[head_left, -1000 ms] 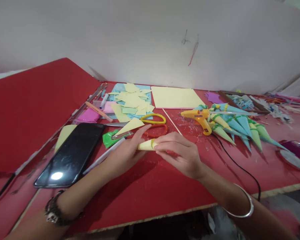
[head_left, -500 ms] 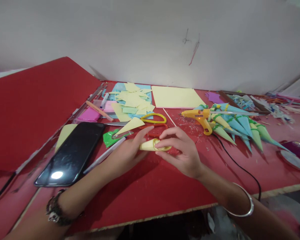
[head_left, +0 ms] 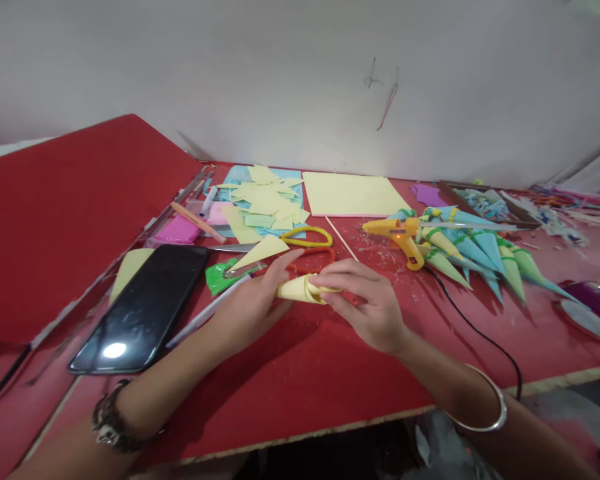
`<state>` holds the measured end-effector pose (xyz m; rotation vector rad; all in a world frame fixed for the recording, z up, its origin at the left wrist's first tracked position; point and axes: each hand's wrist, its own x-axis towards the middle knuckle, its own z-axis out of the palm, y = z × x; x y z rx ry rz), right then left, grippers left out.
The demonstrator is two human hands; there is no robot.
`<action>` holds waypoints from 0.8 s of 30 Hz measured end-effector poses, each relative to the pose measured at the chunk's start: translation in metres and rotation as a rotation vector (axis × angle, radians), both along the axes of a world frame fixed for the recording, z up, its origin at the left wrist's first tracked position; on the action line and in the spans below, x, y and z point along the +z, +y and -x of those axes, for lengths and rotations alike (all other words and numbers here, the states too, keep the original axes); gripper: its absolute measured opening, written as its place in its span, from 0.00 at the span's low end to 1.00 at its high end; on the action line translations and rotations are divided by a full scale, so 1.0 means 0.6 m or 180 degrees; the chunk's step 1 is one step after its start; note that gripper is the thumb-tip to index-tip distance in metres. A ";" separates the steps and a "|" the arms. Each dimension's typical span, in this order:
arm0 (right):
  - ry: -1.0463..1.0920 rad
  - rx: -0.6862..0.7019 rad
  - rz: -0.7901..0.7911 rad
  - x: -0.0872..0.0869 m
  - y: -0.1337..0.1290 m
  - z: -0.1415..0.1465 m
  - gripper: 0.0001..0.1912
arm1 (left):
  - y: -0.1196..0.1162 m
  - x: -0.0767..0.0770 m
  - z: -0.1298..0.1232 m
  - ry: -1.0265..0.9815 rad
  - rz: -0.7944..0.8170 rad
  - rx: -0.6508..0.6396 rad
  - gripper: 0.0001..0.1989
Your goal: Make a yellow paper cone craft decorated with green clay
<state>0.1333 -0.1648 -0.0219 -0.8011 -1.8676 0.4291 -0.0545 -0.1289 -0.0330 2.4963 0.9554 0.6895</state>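
Observation:
Between my two hands, above the red table, is a pale yellow paper cone (head_left: 299, 289) lying sideways, its rolled wide end toward the right. My left hand (head_left: 253, 307) closes around its narrow end, which the palm hides. With bent fingers, my right hand (head_left: 367, 303) grips the rolled edge at the wide end; part of that edge is covered by the fingers. Just beyond my hands lie scissors (head_left: 314, 231) with yellow and red handles. A cut yellow paper piece (head_left: 263, 250) rests across their blades, near a green packet (head_left: 223, 277).
A black phone (head_left: 143, 310) lies at left, beside a raised red board (head_left: 80, 220). Paper scraps (head_left: 265, 200) and a yellow sheet stack (head_left: 355, 195) are at the back. Rightward, a yellow glue gun (head_left: 403, 237) with a black cord (head_left: 473, 323) sits by several finished cones (head_left: 485, 250).
My right fingers have bent further and moved over the cone's wide end, whose rolled edge has shifted. The left hand stays nearly in place. Things on the table are unmoved.

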 end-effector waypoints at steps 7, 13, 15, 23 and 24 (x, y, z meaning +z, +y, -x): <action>-0.0066 0.0018 -0.0064 0.000 0.000 0.003 0.11 | -0.001 0.002 -0.002 0.0081 0.0143 0.0020 0.28; -0.0032 0.0038 -0.0023 0.002 -0.001 -0.002 0.13 | -0.002 0.002 -0.001 -0.0070 0.0034 0.0001 0.24; 0.0153 0.0008 -0.0027 0.004 -0.002 -0.003 0.14 | -0.001 0.001 0.001 -0.0116 -0.0034 0.0013 0.24; 0.0362 -0.0133 -0.0131 0.010 -0.005 -0.005 0.06 | 0.003 -0.004 0.006 -0.0142 -0.0415 0.0172 0.27; 0.0369 -0.0094 -0.0127 0.010 -0.005 -0.005 0.06 | 0.003 -0.005 0.007 -0.0117 -0.0438 0.0156 0.27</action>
